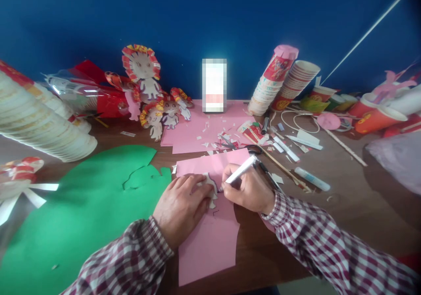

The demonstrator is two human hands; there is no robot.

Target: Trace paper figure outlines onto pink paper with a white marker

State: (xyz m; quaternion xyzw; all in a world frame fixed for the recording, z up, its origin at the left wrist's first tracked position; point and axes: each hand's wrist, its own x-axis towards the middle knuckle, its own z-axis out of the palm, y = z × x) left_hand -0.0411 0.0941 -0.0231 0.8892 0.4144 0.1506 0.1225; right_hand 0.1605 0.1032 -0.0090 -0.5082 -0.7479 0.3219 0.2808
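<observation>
My right hand [248,187] is closed round a white marker [241,171], its lower end by the edge of a small white paper cutout [211,204]. The cutout lies on a sheet of pink paper [208,255], and a dark line shows along its right edge. With fingers lying flat, my left hand [184,203] presses on the cutout and covers much of it. A short dark mark is drawn on the pink sheet just below. Left of my left hand spreads a large green paper [108,211] with a cut in it.
Behind, scraps and scissors [230,143] lie around another pink sheet [187,133], with a phone [214,84] upright. Paper dolls [149,84] stand back left. Stacked cups [268,87] rise back right, and a cup stack [49,111] leans left. A glue tube [312,179] lies right.
</observation>
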